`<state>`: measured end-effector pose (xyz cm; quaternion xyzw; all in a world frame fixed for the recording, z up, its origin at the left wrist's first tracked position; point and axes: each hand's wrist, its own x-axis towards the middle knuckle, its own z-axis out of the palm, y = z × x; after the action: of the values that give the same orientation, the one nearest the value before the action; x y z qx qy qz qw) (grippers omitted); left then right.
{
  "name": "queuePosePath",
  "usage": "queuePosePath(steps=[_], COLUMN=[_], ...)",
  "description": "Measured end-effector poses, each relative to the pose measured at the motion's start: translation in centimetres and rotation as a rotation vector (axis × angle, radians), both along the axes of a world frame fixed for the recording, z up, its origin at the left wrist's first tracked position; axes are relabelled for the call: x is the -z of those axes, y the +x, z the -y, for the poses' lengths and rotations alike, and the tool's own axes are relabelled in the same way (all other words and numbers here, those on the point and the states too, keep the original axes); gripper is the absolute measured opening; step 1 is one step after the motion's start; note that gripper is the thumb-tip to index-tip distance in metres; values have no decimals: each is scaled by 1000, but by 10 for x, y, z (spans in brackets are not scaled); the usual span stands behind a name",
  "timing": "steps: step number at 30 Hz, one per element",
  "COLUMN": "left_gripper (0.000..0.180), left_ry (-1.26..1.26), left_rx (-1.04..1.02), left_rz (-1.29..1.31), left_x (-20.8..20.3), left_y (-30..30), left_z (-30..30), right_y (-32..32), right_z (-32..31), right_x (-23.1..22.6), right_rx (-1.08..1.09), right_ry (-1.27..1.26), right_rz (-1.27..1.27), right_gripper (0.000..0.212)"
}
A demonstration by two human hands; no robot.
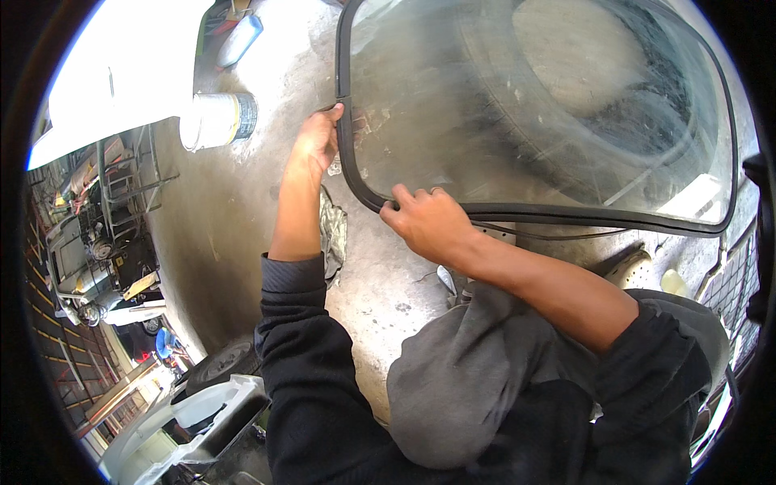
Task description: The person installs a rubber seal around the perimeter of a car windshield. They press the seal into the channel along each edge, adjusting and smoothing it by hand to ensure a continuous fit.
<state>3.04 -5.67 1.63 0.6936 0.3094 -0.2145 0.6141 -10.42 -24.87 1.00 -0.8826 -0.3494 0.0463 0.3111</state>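
Note:
A large pane of vehicle window glass (pixel 428 105) with rounded corners lies before me, edged all round by a black rubber seal (pixel 582 215). At the pane's left side, my left hand (pixel 318 136) is closed round the seal, its thumb on the rubber and its other fingers partly hidden behind the edge. My right hand (pixel 431 218) grips the same seal near the lower left corner, fingertips pressed on the strip. Through the dusty glass a tyre (pixel 505 133) shows underneath. A thin black strip (pixel 570 237) hangs loose below the lower edge.
A white paint can (pixel 220 121) lies left of the pane, by a bright white panel (pixel 121 73). A crumpled cloth (pixel 333 234) is on the concrete floor under my left forearm. Clutter and a metal frame (pixel 121 194) stand far left; a perforated clog (pixel 632 269) shows near my right elbow.

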Motion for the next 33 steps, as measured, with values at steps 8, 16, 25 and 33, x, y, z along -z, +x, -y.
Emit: queuePosePath(steps=[8,16,25,33], left_gripper=[38,42,33,35], left_ry=[12,-260,-430,-376], left_rx=[21,-274,-409,-390], left_rz=[90,188,207,162], left_x=[-3,7,13,9], left_y=[-22,-157,-171,-166], left_z=[-7,13,37,39], right_y=[-3,-14,-7,13], right_z=[-1,16,5,3], right_x=[-2,11,2,-7], right_rx=[-1,30,55,32], right_ry=[0,77,53,30], right_rz=[47,219,18,-23], right_gripper=[23,26,26,8])
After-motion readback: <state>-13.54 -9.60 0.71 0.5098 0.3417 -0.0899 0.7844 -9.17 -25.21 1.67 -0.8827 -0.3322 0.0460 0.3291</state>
